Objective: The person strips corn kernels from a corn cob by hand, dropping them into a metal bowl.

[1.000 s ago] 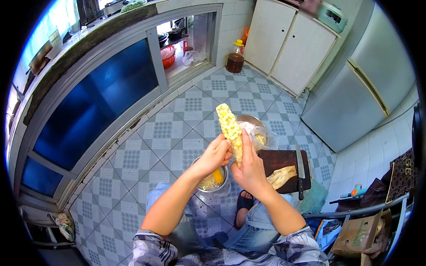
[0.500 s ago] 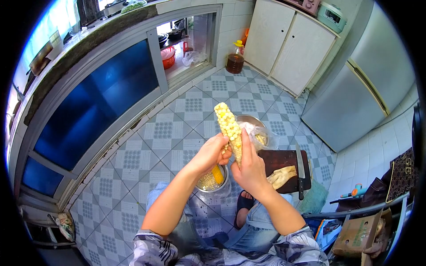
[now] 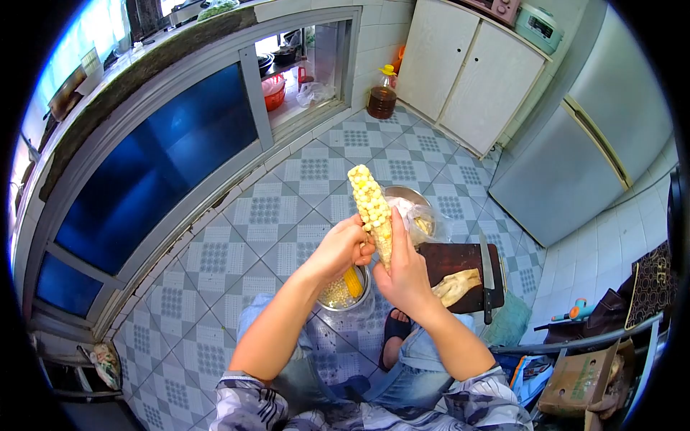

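A corn cob (image 3: pixel 371 205) with pale yellow kernels stands tilted between my hands, its lower part bare of kernels in places. My right hand (image 3: pixel 404 269) is wrapped round its lower end. My left hand (image 3: pixel 348 248) is closed against the cob's left side, fingers curled at the kernels; whether loose kernels are in it is hidden. Below my left hand, a metal bowl (image 3: pixel 368 293) holds loose kernels and a yellow corn piece (image 3: pixel 352 282). Behind my right hand is another metal bowl (image 3: pixel 402 191) with a plastic bag (image 3: pixel 436 221) in it.
On the right, a dark cutting board (image 3: pixel 453 256) carries a knife (image 3: pixel 487 276) and a pale husk-like piece (image 3: pixel 457 286). An oil jug (image 3: pixel 382 97) stands by the white cabinet (image 3: pixel 438 54). A fridge (image 3: pixel 560 169) and a cardboard box (image 3: pixel 578 381) are at the right.
My left hand has shifted slightly up along the cob, its fingers moving against the kernels. My right hand keeps its hold in nearly the same place.
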Demonstrator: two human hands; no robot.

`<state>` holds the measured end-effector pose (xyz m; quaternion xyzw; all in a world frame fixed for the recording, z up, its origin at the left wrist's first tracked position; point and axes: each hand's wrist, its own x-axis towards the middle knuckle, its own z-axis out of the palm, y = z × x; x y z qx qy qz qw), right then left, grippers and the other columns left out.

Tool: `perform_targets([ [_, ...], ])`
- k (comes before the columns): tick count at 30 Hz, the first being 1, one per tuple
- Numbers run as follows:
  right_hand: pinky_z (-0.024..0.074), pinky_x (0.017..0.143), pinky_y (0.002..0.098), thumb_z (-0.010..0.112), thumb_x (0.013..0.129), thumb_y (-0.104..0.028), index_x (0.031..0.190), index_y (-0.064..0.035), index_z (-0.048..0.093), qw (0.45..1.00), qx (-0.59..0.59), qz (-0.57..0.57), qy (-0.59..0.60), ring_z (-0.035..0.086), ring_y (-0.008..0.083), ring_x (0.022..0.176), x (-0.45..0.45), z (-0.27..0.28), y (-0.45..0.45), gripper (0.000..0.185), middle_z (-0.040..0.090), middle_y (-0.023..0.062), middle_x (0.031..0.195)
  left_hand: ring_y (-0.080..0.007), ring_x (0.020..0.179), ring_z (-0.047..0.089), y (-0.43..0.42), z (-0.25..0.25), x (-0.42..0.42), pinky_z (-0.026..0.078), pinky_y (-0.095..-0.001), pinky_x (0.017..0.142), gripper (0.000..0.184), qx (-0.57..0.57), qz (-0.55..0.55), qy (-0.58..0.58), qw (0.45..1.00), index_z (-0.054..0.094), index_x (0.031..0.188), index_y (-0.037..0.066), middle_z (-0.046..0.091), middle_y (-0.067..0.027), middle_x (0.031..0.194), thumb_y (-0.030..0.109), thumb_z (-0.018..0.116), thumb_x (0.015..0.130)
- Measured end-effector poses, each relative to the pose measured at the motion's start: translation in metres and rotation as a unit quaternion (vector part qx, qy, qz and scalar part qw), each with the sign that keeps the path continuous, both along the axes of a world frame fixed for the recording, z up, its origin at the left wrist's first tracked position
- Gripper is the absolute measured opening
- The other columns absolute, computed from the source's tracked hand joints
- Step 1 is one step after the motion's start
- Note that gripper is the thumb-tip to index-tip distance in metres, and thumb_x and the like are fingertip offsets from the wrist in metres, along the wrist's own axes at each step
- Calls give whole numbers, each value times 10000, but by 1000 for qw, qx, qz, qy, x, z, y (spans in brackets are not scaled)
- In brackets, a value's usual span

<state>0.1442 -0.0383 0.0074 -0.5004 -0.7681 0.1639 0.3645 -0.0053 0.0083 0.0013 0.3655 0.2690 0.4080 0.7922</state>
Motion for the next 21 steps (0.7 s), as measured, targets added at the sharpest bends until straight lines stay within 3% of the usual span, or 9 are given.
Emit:
perform_targets([
  [4,503,685,473,534,703,0,1427,14,123,1000,-5,-11,-24,581,453,847,1,2,-1,832,452,296,1205,-56,610,385,2,-4,-2,311,-214,508,268,-61,-23,-71,995,477,1145,41,476,12,838,140,403,907],
  [10,499,722,468,545,697,-5,1422,17,137,1000,-2,-1,24,572,458,902,3,-4,0,832,447,299,1224,-58,607,387,1,-11,-2,311,-214,506,255,42,-23,16,999,479,1135,37,481,8,825,137,444,902],
  [14,496,740,467,552,692,-6,1421,16,144,1000,-1,0,25,567,462,927,3,-2,0,836,441,301,1240,-56,604,387,0,0,-3,315,-212,506,238,-1,-25,-8,1000,481,1120,40,478,10,810,122,439,901],
  [21,510,644,455,553,695,1,1423,7,161,997,19,-28,-66,598,416,787,1,3,-3,827,488,243,1093,-63,595,395,-3,4,3,326,-221,484,201,23,20,93,995,476,1058,37,442,6,767,171,423,917],
])
